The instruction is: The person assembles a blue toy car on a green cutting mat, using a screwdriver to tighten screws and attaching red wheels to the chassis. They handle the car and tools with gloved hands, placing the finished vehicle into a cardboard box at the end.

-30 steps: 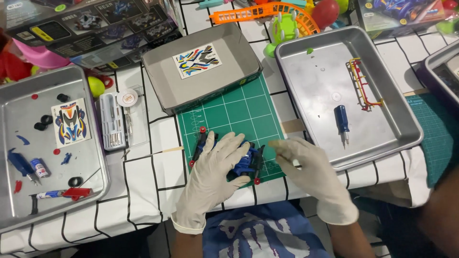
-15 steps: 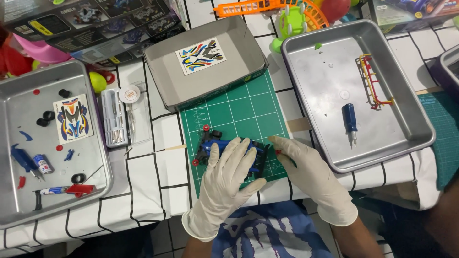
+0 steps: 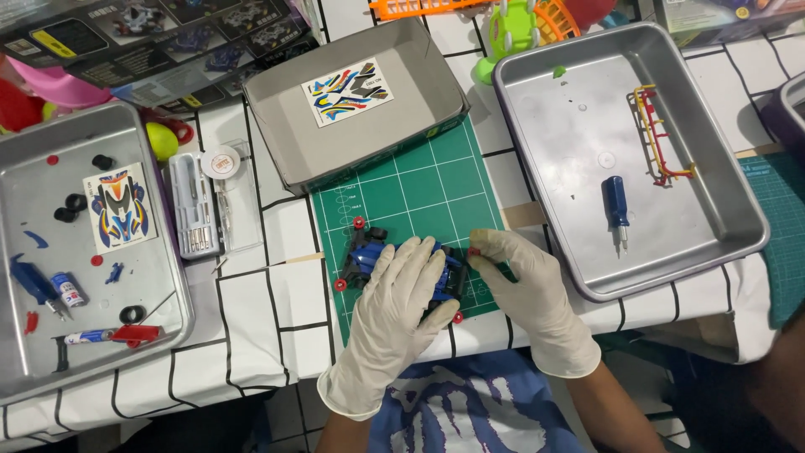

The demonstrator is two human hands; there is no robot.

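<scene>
Steel trays [image 3: 713, 252] [image 3: 25, 335] flank the hands' [image 3: 402, 294] toy car [image 3: 369, 252].

Two gloved hands [image 3: 470, 294], three metal trays [image 3: 721, 176], two sticker sheets [image 3: 347, 91], one blue screwdriver [image 3: 618, 208].

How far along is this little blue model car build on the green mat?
Done: the blue model car chassis on the green cutting mat carries red wheel hubs. In hand: the left hand presses on the chassis while the right hand works at its rear red hub. Left: black tyres and a sticker sheet lie unused in the left tray; the screwdriver rests in the right tray.
</scene>
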